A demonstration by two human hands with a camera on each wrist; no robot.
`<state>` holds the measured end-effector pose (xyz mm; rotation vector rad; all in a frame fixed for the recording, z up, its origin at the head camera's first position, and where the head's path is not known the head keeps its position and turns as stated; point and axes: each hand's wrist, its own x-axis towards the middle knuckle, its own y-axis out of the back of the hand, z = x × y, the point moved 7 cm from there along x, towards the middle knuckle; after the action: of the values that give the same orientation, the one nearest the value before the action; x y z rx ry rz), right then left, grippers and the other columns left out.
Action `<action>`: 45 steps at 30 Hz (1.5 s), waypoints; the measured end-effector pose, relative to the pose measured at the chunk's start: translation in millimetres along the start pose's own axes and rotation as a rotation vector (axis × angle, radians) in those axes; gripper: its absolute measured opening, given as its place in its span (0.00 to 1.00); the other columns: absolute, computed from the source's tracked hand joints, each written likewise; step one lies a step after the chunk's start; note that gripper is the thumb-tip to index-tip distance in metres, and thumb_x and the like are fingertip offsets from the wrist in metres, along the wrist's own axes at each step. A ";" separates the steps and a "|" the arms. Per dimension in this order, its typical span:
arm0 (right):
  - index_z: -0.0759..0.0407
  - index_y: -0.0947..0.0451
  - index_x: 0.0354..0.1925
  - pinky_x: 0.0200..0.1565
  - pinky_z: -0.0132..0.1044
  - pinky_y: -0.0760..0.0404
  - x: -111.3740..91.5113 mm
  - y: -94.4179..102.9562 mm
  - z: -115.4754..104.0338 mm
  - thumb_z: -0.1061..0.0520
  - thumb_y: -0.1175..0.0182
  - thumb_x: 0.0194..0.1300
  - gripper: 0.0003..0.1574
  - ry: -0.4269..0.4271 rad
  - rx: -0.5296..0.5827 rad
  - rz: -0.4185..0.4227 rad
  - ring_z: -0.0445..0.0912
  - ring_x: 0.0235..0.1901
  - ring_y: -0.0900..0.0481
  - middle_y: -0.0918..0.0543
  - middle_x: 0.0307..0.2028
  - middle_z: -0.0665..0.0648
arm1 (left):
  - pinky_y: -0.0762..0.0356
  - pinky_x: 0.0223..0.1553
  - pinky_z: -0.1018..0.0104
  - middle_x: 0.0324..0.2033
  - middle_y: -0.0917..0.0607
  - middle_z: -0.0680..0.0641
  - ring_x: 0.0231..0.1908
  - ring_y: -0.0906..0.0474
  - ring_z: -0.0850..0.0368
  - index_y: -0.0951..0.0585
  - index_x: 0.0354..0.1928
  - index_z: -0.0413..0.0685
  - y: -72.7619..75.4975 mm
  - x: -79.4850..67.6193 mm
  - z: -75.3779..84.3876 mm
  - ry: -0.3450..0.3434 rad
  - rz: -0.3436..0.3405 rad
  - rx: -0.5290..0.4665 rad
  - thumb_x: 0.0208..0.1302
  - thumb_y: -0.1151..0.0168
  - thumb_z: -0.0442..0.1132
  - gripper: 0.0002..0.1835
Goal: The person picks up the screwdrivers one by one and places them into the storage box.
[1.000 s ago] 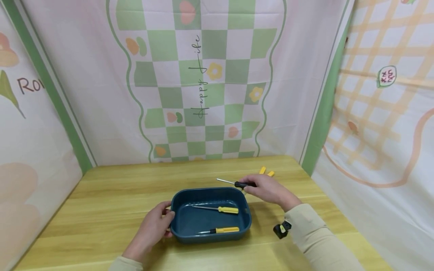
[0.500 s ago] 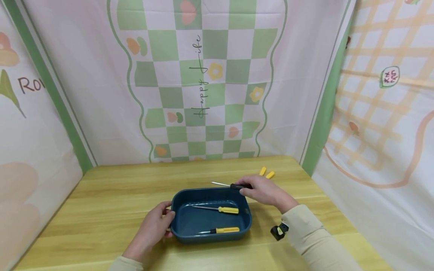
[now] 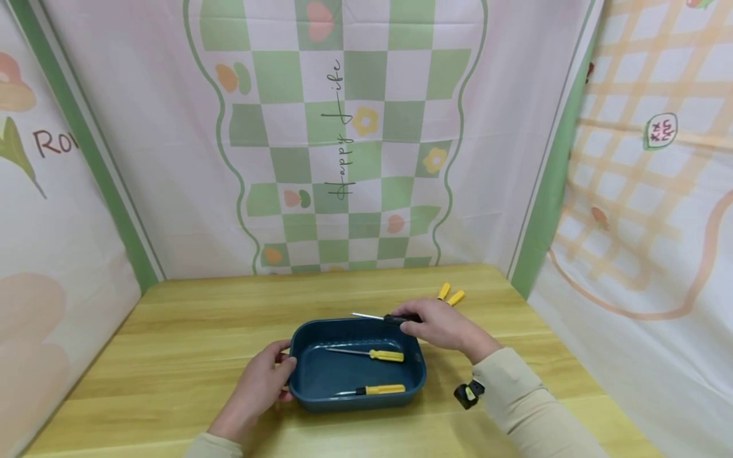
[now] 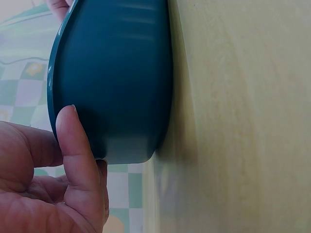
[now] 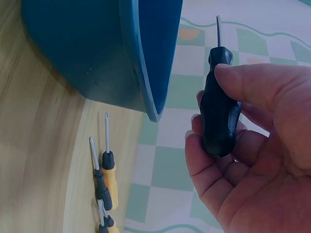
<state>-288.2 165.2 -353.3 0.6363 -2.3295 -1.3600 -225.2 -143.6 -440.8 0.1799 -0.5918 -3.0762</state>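
A dark blue plastic box [image 3: 357, 403] sits near the front of the table. My left hand [image 3: 265, 380] grips its left end; in the left wrist view the fingers [image 4: 77, 155] meet the outer wall and rim. My right hand [image 3: 438, 324] holds a screwdriver with a black handle [image 5: 218, 116] between thumb and fingers, over the box's back right rim, its shank pointing left. Two screwdrivers lie inside the box: one with a yellow handle [image 3: 386, 355], and nearer the front one with a yellow and black handle [image 3: 383, 388].
Behind my right hand more screwdrivers [image 3: 455, 298] lie on the wooden table [image 3: 195, 343]; the right wrist view shows several, with yellow or black handles [image 5: 110, 182]. Printed cloth [image 3: 366, 159] hangs along the back and both sides.
My right hand has moved slightly left and toward me, bringing the black-handled screwdriver from behind the box to over its back rim. The left hand and box stay put.
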 end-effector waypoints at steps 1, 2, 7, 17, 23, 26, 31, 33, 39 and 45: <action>0.54 0.17 0.60 0.57 0.52 0.16 0.0 -0.4 -1.1 0.55 0.40 0.76 0.18 0.007 -0.001 -0.003 0.46 0.51 0.16 0.13 0.53 0.52 | 0.14 0.26 0.62 0.52 0.22 0.40 0.31 0.21 0.54 0.30 0.74 0.42 0.1 -0.1 -0.1 0.000 -0.001 0.000 0.79 0.45 0.38 0.25; 0.54 0.17 0.60 0.57 0.52 0.16 0.2 -0.9 -1.9 0.55 0.40 0.76 0.18 0.011 -0.002 -0.005 0.47 0.52 0.16 0.13 0.53 0.53 | 0.14 0.26 0.62 0.52 0.22 0.40 0.30 0.21 0.54 0.30 0.74 0.42 0.2 -0.3 -0.1 0.000 -0.002 0.000 0.79 0.45 0.38 0.25; 0.55 0.17 0.60 0.58 0.53 0.16 1.3 -4.9 -4.4 0.55 0.40 0.76 0.18 0.028 0.000 -0.024 0.49 0.54 0.16 0.13 0.54 0.53 | 0.14 0.25 0.62 0.52 0.22 0.40 0.30 0.21 0.54 0.29 0.73 0.41 0.9 -1.3 -0.2 -0.008 0.000 -0.004 0.79 0.45 0.37 0.25; 0.56 0.17 0.61 0.58 0.53 0.17 1.0 -10.5 -13.2 0.55 0.40 0.76 0.19 0.054 -0.035 -0.032 0.51 0.57 0.17 0.14 0.56 0.55 | 0.15 0.24 0.62 0.51 0.21 0.40 0.29 0.21 0.54 0.29 0.73 0.41 1.3 -1.1 -0.3 -0.016 0.005 -0.004 0.78 0.45 0.37 0.25; 0.53 0.16 0.59 0.53 0.46 0.16 1.8 -13.2 -15.9 0.56 0.40 0.75 0.17 0.060 -0.041 -0.041 0.44 0.49 0.17 0.13 0.53 0.51 | 0.15 0.24 0.61 0.49 0.22 0.40 0.29 0.21 0.54 0.29 0.72 0.38 0.2 -1.5 1.3 -0.032 0.013 -0.037 0.78 0.45 0.36 0.24; 0.51 0.16 0.58 0.49 0.43 0.16 2.3 -14.6 -17.2 0.55 0.39 0.75 0.16 0.068 -0.049 -0.046 0.41 0.45 0.19 0.13 0.51 0.49 | 0.14 0.23 0.61 0.49 0.22 0.40 0.29 0.21 0.54 0.28 0.72 0.37 0.1 -1.8 1.4 -0.035 0.019 -0.051 0.77 0.45 0.35 0.24; 0.52 0.15 0.57 0.44 0.39 0.19 2.4 -17.9 -19.0 0.55 0.39 0.74 0.16 0.076 -0.047 -0.057 0.38 0.39 0.21 0.13 0.48 0.49 | 0.15 0.23 0.61 0.49 0.22 0.40 0.29 0.21 0.54 0.28 0.71 0.38 -0.3 -1.8 1.0 -0.031 0.021 -0.056 0.77 0.45 0.35 0.24; 0.53 0.15 0.57 0.43 0.38 0.20 2.3 -19.2 -19.1 0.55 0.38 0.74 0.16 0.073 -0.039 -0.060 0.38 0.38 0.22 0.13 0.48 0.49 | 0.15 0.23 0.61 0.49 0.22 0.40 0.29 0.22 0.54 0.28 0.71 0.38 -0.2 -1.8 0.9 -0.034 0.020 -0.058 0.77 0.45 0.35 0.24; 0.53 0.15 0.57 0.44 0.39 0.19 1.3 -22.2 -19.8 0.54 0.38 0.74 0.16 0.079 -0.039 -0.063 0.38 0.38 0.22 0.13 0.47 0.48 | 0.15 0.24 0.62 0.49 0.22 0.41 0.29 0.21 0.53 0.28 0.72 0.39 0.3 -2.6 0.2 -0.026 0.018 -0.061 0.77 0.45 0.35 0.24; 0.51 0.15 0.58 0.46 0.40 0.18 1.1 -25.7 -20.1 0.54 0.39 0.75 0.16 0.074 -0.038 -0.076 0.38 0.40 0.20 0.13 0.48 0.47 | 0.15 0.24 0.62 0.48 0.22 0.40 0.29 0.21 0.53 0.28 0.72 0.39 0.9 -3.3 0.5 -0.034 0.013 -0.055 0.78 0.45 0.35 0.24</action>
<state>-273.6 139.0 -366.5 0.7569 -2.2366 -1.3865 -222.0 -144.2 -439.5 0.1235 -0.5071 -3.0845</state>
